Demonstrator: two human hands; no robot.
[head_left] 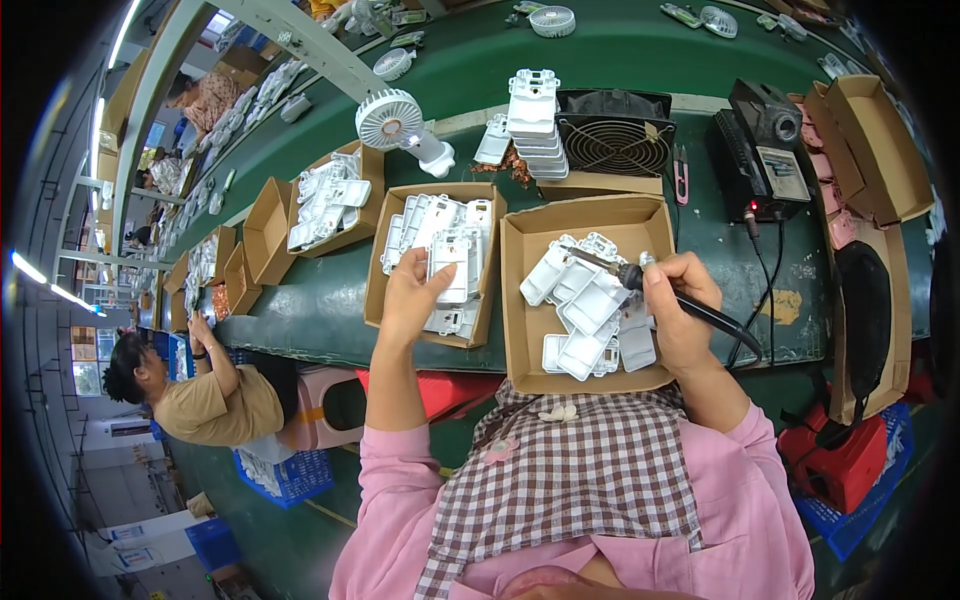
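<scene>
My left hand (408, 295) is closed on a white plastic housing (455, 262), thumb across its face, above a cardboard box (376, 290) filled with similar parts. In my right hand (680, 300) is a soldering iron (632, 276), its metal tip pointing up and left over a second cardboard box (516, 350). Loose white housings (590, 300) lie heaped in that box under the iron. A small whitish bit shows by my right fingertips; I cannot make out what it is.
Behind the boxes stand a small white fan (392, 122), a stack of white housings (533, 110) and a black square fan (615, 145). A soldering station (765, 160) with cables is at right, beside pink parts in cardboard. A co-worker (215, 400) sits at far left.
</scene>
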